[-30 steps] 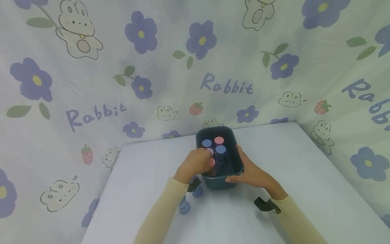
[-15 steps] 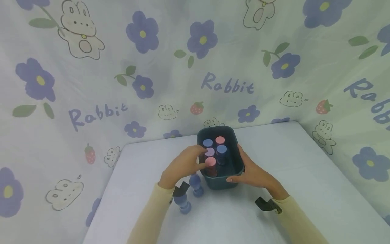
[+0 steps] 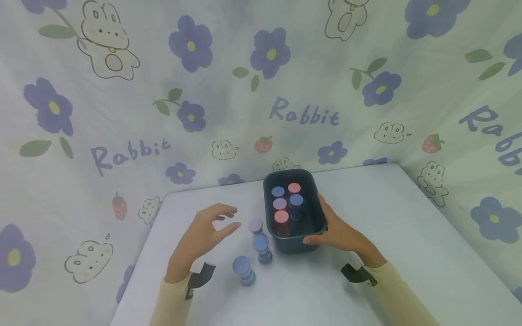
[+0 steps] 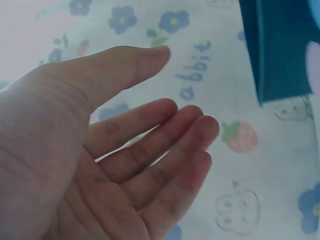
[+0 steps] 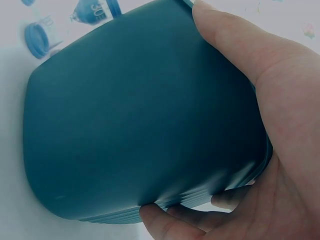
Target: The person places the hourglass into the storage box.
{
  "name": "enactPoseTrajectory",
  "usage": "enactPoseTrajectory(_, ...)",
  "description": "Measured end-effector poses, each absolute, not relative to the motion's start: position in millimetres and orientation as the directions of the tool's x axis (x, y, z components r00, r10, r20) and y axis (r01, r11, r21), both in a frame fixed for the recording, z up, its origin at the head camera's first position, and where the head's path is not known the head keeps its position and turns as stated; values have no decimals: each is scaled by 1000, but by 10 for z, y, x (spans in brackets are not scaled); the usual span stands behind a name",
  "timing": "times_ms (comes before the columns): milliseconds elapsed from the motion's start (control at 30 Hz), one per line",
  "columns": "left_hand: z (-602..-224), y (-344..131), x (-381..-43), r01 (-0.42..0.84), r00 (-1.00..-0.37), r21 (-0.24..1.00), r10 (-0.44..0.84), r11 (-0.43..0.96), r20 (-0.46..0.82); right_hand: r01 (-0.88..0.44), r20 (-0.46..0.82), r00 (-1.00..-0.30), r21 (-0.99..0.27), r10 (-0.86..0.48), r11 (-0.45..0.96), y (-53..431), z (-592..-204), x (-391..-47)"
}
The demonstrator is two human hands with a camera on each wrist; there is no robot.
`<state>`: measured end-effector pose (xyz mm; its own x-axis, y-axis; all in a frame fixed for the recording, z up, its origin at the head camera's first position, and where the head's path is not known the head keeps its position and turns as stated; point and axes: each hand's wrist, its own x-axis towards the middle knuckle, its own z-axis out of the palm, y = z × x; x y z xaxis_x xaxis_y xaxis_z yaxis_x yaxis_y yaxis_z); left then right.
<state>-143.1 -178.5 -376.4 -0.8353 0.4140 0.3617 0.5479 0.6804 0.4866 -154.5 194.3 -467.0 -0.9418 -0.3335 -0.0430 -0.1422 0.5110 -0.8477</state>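
A dark teal plastic bin [image 3: 291, 244] stands on the table with several sand timers inside, among them a pink-capped one [image 3: 282, 217], a purple-capped one [image 3: 279, 203] and a blue-capped one [image 3: 296, 200]. My right hand [image 3: 340, 231] grips its near right corner, thumb at the front and fingers along the side wall, as the right wrist view shows. Left of the bin, my left hand [image 3: 204, 231] hovers with loosely bent fingers and nothing in it. Between that hand and the bin stand a purple sand timer [image 3: 255, 225] and two blue sand timers [image 3: 261, 244].
The white table [image 3: 326, 294] meets a patterned curtain [image 3: 228, 90] at its back edge, close behind the bin. Dark straps [image 3: 359, 274] sit on both wrists.
My left hand has come out of the bin and moved left, its fingers letting go of the pink-capped sand timer. The right hand stays on the bin.
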Motion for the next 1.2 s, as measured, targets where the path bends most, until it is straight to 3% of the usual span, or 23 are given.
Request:
enactPoseTrajectory(500, -4344, -2101, -1074, 439, -897, 644, 263, 626, 355, -158, -26, -942, -845, -335, 510, 1941, -4680, -1540)
enactPoseTrajectory(1200, -4910, -2054, -863, 333, -922, 825, 339, 456, 185, -155, -30, -943, -841, -331, 518, 1927, -4662, -1551)
